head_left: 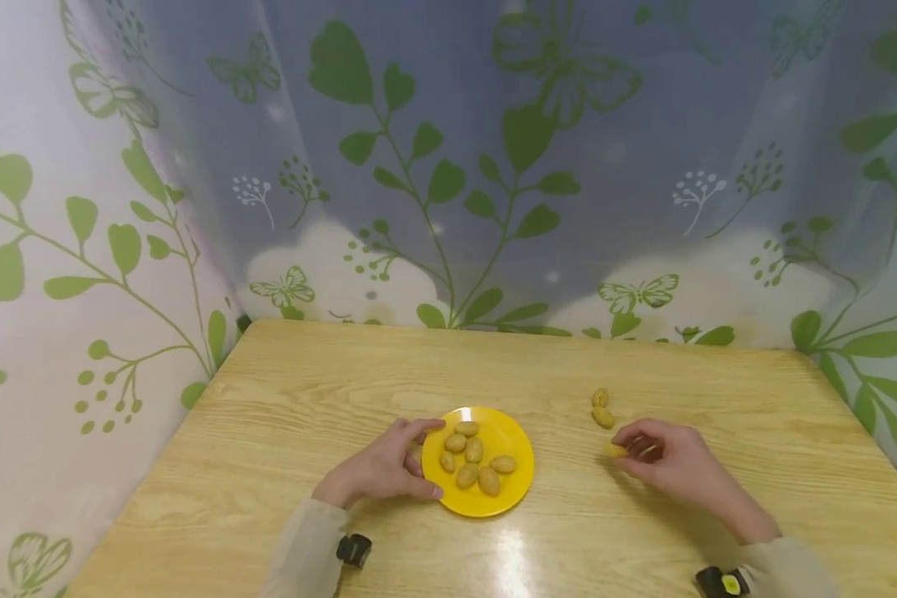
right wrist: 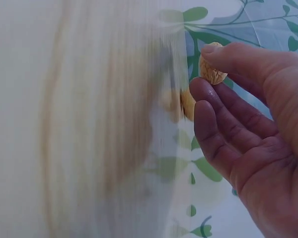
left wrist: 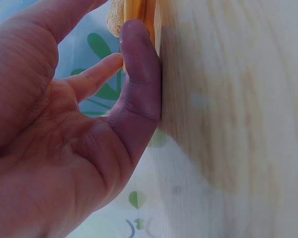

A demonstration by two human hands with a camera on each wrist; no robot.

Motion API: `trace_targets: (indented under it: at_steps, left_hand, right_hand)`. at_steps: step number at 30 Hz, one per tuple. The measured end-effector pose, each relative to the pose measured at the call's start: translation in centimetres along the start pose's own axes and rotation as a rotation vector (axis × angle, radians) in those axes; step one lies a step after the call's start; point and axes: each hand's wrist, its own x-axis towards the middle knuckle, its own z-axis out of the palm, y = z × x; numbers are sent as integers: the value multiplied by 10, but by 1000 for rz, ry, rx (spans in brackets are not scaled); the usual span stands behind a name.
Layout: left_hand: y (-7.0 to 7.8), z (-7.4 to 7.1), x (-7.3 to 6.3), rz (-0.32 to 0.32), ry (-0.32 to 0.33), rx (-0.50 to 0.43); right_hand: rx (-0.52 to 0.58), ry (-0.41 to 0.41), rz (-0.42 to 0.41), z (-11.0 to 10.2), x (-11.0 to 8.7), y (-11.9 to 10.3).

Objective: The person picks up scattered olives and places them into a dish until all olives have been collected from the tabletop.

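Note:
A round yellow plate [head_left: 519, 490] lies on the table with several tan, wrinkled walnuts [head_left: 474, 450] on it. My left hand [head_left: 377, 465] holds the plate by its left rim, forefinger at the upper left and thumb at the lower left. In the left wrist view, a bent finger [left wrist: 139, 64] touches the plate's edge. To the right, my right hand [head_left: 673, 461] pinches one walnut [right wrist: 212, 64] between thumb and fingertips, close over the table. Two more walnuts [head_left: 601, 415] lie near each other just beyond its fingertips.
The wood-grain table [head_left: 329, 365] reaches back to a curtain [head_left: 448, 166] printed with green leaves and butterflies. More of this patterned cloth hangs on both sides. A small black device [head_left: 355, 550] sits on the left wrist, and another [head_left: 718, 581] on the right.

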Motion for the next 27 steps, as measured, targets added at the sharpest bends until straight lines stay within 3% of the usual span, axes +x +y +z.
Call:
trace_targets:
  at_steps: [19, 27]
  left_hand:
    - [-2, 1, 1, -7, 2, -5]
    - [-3, 1, 1, -2, 1, -1]
  right_hand:
    - [-11, -25, -75, 24, 14, -13]
    - [5, -78, -38, 29, 22, -21]
